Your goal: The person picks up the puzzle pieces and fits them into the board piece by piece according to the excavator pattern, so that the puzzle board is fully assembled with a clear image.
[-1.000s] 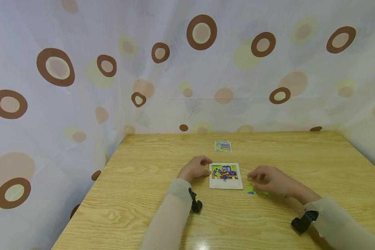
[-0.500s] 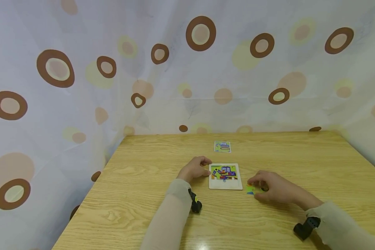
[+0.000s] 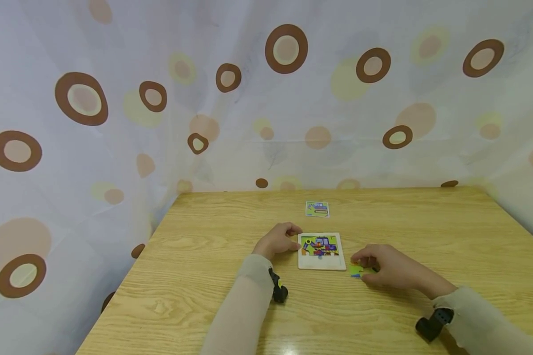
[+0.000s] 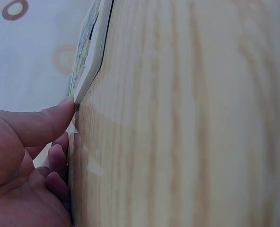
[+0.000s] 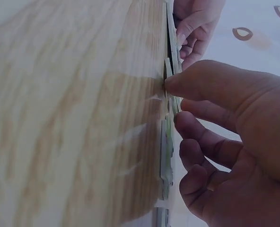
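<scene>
A white-framed picture puzzle board (image 3: 322,263) lies on the table, its upper part filled with a purple and yellow digger picture. My left hand (image 3: 276,240) holds the board at its upper left corner, the thumb (image 4: 57,120) against the edge in the left wrist view. Right of the board, my right hand (image 3: 391,266) pinches a green puzzle piece (image 3: 357,270) with orange and blue patches between thumb and index finger. The thumb covers part of it in the right wrist view. Other thin pieces (image 5: 166,165) lie flat beside the curled fingers.
A small picture card (image 3: 317,209) of the digger lies behind the board. The wood-grain table (image 3: 195,276) meets a pale curtain (image 3: 248,113) printed with brown and peach circles at the back and sides.
My right hand has moved slightly toward me, its thumb and index closing on the green piece. The left hand and the board stay put.
</scene>
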The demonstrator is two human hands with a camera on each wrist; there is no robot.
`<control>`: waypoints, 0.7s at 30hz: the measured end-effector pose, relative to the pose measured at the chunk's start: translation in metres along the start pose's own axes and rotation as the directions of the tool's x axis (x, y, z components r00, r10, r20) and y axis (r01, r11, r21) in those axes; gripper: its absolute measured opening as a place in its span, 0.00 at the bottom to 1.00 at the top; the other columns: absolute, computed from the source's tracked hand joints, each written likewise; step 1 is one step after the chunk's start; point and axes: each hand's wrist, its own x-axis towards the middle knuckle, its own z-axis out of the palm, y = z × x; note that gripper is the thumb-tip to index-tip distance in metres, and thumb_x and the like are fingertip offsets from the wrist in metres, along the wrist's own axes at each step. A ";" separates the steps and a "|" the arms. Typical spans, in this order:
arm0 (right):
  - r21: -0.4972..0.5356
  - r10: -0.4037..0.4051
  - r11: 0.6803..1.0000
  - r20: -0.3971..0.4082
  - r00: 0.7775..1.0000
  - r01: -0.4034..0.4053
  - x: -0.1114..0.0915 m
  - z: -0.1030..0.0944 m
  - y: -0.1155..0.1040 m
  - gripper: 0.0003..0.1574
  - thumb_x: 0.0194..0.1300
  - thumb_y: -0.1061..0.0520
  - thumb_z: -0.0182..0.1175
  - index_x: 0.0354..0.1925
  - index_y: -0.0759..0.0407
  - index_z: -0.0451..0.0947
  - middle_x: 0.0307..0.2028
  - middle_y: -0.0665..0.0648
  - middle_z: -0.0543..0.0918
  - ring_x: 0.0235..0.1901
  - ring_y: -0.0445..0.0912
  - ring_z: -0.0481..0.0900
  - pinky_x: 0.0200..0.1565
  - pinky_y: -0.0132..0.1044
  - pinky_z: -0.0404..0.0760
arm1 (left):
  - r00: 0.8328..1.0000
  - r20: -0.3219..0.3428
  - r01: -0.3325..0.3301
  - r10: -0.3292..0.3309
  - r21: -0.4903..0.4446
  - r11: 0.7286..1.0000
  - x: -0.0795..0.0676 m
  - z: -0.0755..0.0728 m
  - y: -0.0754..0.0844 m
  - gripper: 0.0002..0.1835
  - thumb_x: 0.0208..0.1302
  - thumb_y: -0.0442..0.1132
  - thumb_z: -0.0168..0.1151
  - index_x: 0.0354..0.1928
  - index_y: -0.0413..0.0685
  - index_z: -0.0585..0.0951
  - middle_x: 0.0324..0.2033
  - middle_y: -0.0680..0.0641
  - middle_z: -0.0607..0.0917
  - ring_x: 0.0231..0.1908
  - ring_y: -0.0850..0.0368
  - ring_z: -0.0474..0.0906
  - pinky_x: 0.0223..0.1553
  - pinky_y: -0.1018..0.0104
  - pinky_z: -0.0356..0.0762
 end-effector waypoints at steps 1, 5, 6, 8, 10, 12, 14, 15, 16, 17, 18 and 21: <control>-0.004 -0.005 1.000 -0.002 1.000 0.005 0.000 0.000 0.000 0.25 0.60 0.57 0.70 0.55 0.63 0.80 0.40 0.48 0.78 0.38 0.41 0.74 0.39 0.36 0.77 | 1.000 0.001 0.000 0.000 0.003 1.000 0.000 0.000 0.000 0.19 0.64 0.32 0.67 0.57 0.46 0.80 0.53 0.47 0.76 0.56 0.50 0.70 0.58 0.56 0.69; -0.015 -0.035 0.999 -0.022 0.999 0.035 0.000 -0.003 -0.004 0.25 0.59 0.60 0.69 0.55 0.63 0.80 0.39 0.48 0.78 0.38 0.43 0.73 0.37 0.37 0.77 | 1.000 -0.007 0.006 -0.006 0.008 1.000 0.001 0.000 -0.001 0.19 0.64 0.32 0.68 0.57 0.47 0.80 0.53 0.47 0.76 0.55 0.51 0.70 0.58 0.56 0.69; -0.021 -0.043 0.999 -0.027 0.999 0.042 0.000 -0.003 -0.005 0.25 0.59 0.60 0.68 0.55 0.63 0.80 0.39 0.48 0.77 0.38 0.43 0.73 0.37 0.37 0.77 | 1.000 -0.010 0.009 -0.008 0.009 1.000 0.001 0.001 -0.002 0.19 0.64 0.32 0.68 0.56 0.47 0.80 0.53 0.48 0.76 0.55 0.51 0.70 0.58 0.56 0.69; -0.031 -0.051 0.998 -0.034 0.998 0.050 0.000 -0.005 -0.007 0.25 0.59 0.61 0.68 0.55 0.62 0.80 0.38 0.47 0.77 0.37 0.43 0.73 0.36 0.36 0.76 | 1.000 -0.014 0.012 -0.012 0.009 1.000 0.003 0.001 -0.002 0.19 0.63 0.32 0.68 0.56 0.48 0.80 0.52 0.48 0.76 0.55 0.51 0.70 0.58 0.56 0.69; -0.039 -0.052 0.998 -0.040 0.998 0.050 0.001 -0.006 -0.010 0.25 0.59 0.61 0.68 0.56 0.61 0.80 0.38 0.46 0.77 0.37 0.43 0.73 0.35 0.35 0.75 | 1.000 -0.013 0.016 -0.016 0.010 1.000 0.003 0.001 -0.003 0.19 0.63 0.33 0.68 0.56 0.48 0.80 0.53 0.48 0.76 0.55 0.51 0.70 0.58 0.56 0.68; -0.045 -0.054 0.998 -0.045 0.998 0.052 0.002 -0.006 -0.011 0.25 0.59 0.61 0.68 0.56 0.60 0.80 0.38 0.46 0.77 0.37 0.43 0.72 0.35 0.35 0.74 | 1.000 -0.009 0.016 -0.016 0.006 1.000 0.003 0.001 -0.002 0.19 0.63 0.32 0.68 0.56 0.48 0.80 0.53 0.48 0.76 0.55 0.51 0.70 0.59 0.56 0.68; -0.040 -0.061 0.997 -0.052 0.997 0.059 0.004 -0.006 -0.013 0.25 0.59 0.61 0.68 0.56 0.60 0.80 0.39 0.46 0.77 0.37 0.43 0.71 0.35 0.35 0.74 | 1.000 -0.006 0.016 -0.016 0.004 1.000 0.002 0.000 -0.001 0.19 0.63 0.32 0.68 0.56 0.48 0.80 0.53 0.48 0.76 0.55 0.51 0.70 0.59 0.56 0.68; -0.038 -0.066 0.997 -0.056 0.996 0.064 0.005 -0.006 -0.014 0.25 0.59 0.61 0.68 0.56 0.60 0.80 0.39 0.46 0.78 0.38 0.43 0.71 0.36 0.36 0.74 | 1.000 -0.004 0.017 -0.017 0.002 1.000 0.002 0.000 -0.001 0.19 0.63 0.32 0.68 0.55 0.48 0.81 0.53 0.48 0.77 0.55 0.52 0.70 0.59 0.57 0.68; -0.032 -0.073 0.997 -0.058 0.996 0.071 0.006 -0.006 -0.014 0.24 0.60 0.60 0.68 0.56 0.59 0.80 0.40 0.46 0.78 0.38 0.43 0.71 0.36 0.37 0.74 | 1.000 -0.003 0.018 -0.018 0.005 1.000 0.002 0.000 -0.001 0.18 0.63 0.32 0.68 0.55 0.49 0.81 0.52 0.48 0.77 0.55 0.52 0.71 0.59 0.57 0.68; -0.026 -0.081 0.997 -0.061 0.995 0.079 0.007 -0.005 -0.015 0.24 0.60 0.60 0.68 0.55 0.59 0.80 0.40 0.46 0.78 0.38 0.44 0.71 0.37 0.37 0.75 | 1.000 -0.005 0.014 -0.014 0.015 1.000 0.001 -0.001 0.000 0.18 0.63 0.32 0.68 0.55 0.49 0.81 0.52 0.49 0.77 0.54 0.53 0.71 0.58 0.58 0.69; -0.026 -0.088 0.996 -0.064 0.994 0.086 0.008 -0.005 -0.016 0.23 0.60 0.59 0.68 0.55 0.59 0.80 0.41 0.46 0.78 0.39 0.44 0.71 0.38 0.38 0.75 | 1.000 -0.005 0.014 -0.014 0.022 1.000 0.001 -0.001 0.000 0.18 0.63 0.32 0.68 0.54 0.49 0.81 0.51 0.49 0.77 0.54 0.53 0.71 0.57 0.59 0.70; -0.020 -0.099 0.995 -0.067 0.993 0.098 0.013 -0.003 -0.017 0.23 0.61 0.59 0.68 0.55 0.58 0.79 0.43 0.45 0.78 0.40 0.44 0.72 0.40 0.39 0.76 | 1.000 -0.006 0.016 -0.016 0.027 1.000 -0.001 -0.001 0.001 0.18 0.63 0.32 0.68 0.55 0.49 0.81 0.51 0.50 0.77 0.54 0.54 0.71 0.58 0.59 0.69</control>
